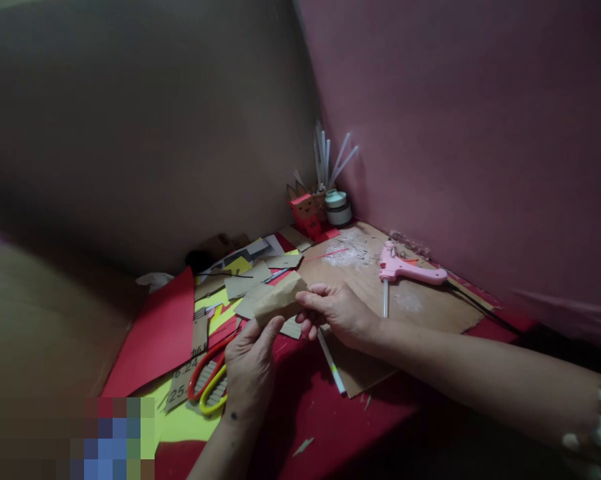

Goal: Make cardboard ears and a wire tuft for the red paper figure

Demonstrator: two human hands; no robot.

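Note:
Between my two hands is a small folded piece of brown cardboard (280, 299), creased along its length. My left hand (253, 360) pinches its lower left end between thumb and fingers. At the right end, my right hand (337, 313) grips it with thumb and forefinger, the other fingers curled underneath. Scissors (200, 390) with red and yellow handles lie beside my left hand, their blades partly hidden. Several cut cardboard scraps (245, 285) lie behind the held piece. Below my right hand rests a white stick-like pen or tube (334, 367).
A pink glue gun (405, 270) with a glue stick lies on a brown board (355, 280), its cord running right. Behind stand a red cardboard figure (306, 212), glue sticks (326, 160) and a pale-lidded jar (338, 208). Red paper (155, 340) lies left. Walls close off the back.

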